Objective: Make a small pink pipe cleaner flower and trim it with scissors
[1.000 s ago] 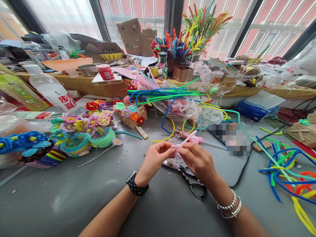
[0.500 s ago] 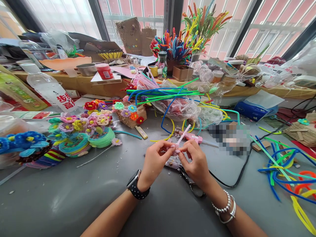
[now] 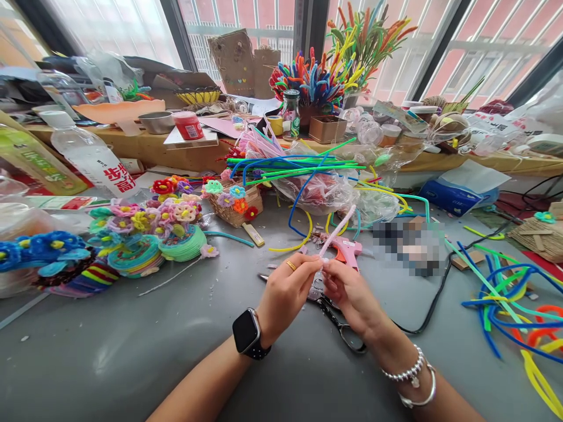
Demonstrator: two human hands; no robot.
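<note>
A pale pink pipe cleaner (image 3: 338,230) points up and away from my fingertips, its lower end pinched between both hands. My left hand (image 3: 290,287), with a ring and a watch at the wrist, closes on it from the left. From the right, my right hand (image 3: 349,293) pinches the same spot with thumb and finger. Whatever is bent at the pinched end is hidden by the fingers. Beneath the hands lie scissors (image 3: 336,322) with black handles, partly covered. Just beyond sits a pink glue gun (image 3: 349,251).
Flower-decorated round baskets (image 3: 182,245) stand at left, beside a woven basket (image 3: 237,205) with flowers. Bundled pipe cleaners (image 3: 303,169) lie on plastic bags behind. At right are loose coloured pipe cleaners (image 3: 501,293), a black cable (image 3: 433,308) and a blue tissue pack (image 3: 457,196).
Both hands have turned, and the left wrist now shows the watch face. The pink pipe cleaner has swung up to the right and shows more of its length. The glue gun is less covered.
</note>
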